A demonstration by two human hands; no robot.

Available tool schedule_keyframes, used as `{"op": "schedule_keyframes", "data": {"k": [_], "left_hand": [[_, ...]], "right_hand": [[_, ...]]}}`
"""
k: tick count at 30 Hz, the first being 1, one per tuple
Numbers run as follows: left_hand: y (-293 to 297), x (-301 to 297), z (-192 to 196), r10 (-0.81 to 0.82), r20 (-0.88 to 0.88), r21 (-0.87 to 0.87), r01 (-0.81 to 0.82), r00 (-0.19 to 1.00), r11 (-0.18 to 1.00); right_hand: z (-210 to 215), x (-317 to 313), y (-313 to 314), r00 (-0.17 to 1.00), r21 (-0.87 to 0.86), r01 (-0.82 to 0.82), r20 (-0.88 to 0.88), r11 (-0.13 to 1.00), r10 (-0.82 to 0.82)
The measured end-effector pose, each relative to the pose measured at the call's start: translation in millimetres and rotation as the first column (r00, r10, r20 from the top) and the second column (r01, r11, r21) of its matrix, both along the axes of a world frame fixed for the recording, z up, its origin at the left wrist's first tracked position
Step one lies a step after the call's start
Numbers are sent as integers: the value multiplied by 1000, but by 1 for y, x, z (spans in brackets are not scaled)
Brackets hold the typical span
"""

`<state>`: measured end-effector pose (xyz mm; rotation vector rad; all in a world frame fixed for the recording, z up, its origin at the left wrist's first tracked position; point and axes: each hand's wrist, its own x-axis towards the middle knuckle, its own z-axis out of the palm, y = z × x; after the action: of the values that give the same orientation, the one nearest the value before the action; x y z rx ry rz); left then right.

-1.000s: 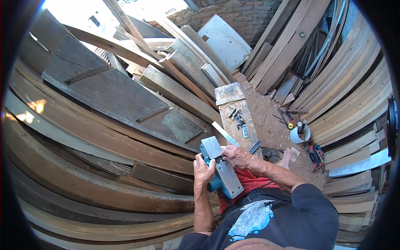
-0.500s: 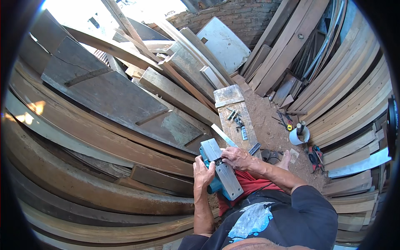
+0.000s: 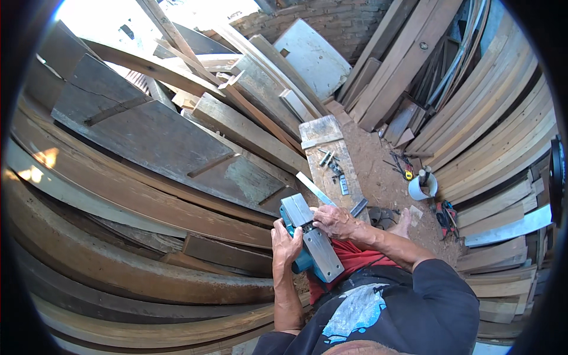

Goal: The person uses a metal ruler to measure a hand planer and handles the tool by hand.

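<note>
I hold a teal electric planer (image 3: 310, 241) turned over, its grey metal sole plate facing up, above my lap. My left hand (image 3: 285, 242) grips its left side. My right hand (image 3: 335, 220) rests on the sole near the middle gap, fingers curled at the blade slot. Whether those fingers pinch a small part is hidden. A thin pale metal strip (image 3: 315, 188) lies just beyond the planer on the wooden bench (image 3: 322, 133).
Small metal tools (image 3: 334, 168) lie on the bench. A white cup (image 3: 421, 187), pliers with red handles (image 3: 445, 214) and other hand tools (image 3: 404, 165) sit on the dirt floor to the right. Stacked planks (image 3: 148, 148) surround me on the left and right. A brick wall (image 3: 349, 23) stands behind.
The planer and both hands stay almost in place; my right fingers have shifted slightly on the sole plate.
</note>
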<state>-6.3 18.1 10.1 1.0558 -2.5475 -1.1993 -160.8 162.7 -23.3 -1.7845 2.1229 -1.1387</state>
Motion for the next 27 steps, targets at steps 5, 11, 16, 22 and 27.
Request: {"op": "schedule_keyframes", "data": {"k": [5, 11, 16, 22, 27], "left_hand": [[0, 0, 6, 21, -58, 6, -20, 998, 1000], [-3, -4, 6, 1, -3, 35, -1, 1000, 999], [-2, -2, 4, -11, 18, 33, 10, 1000, 999], [-5, -2, 2, 15, -32, 103, -12, 999, 995], [-5, -2, 3, 5, -12, 78, -4, 1000, 997]], "right_hand": [[-4, -4, -5, 998, 42, -46, 36, 998, 45], [-5, -6, -4, 999, 33, -26, 29, 999, 25], [-3, -5, -1, 998, 97, -38, -41, 995, 42], [0, -6, -2, 998, 98, -51, -25, 994, 54], [-3, 0, -4, 1000, -26, -4, 6, 1000, 4]]}}
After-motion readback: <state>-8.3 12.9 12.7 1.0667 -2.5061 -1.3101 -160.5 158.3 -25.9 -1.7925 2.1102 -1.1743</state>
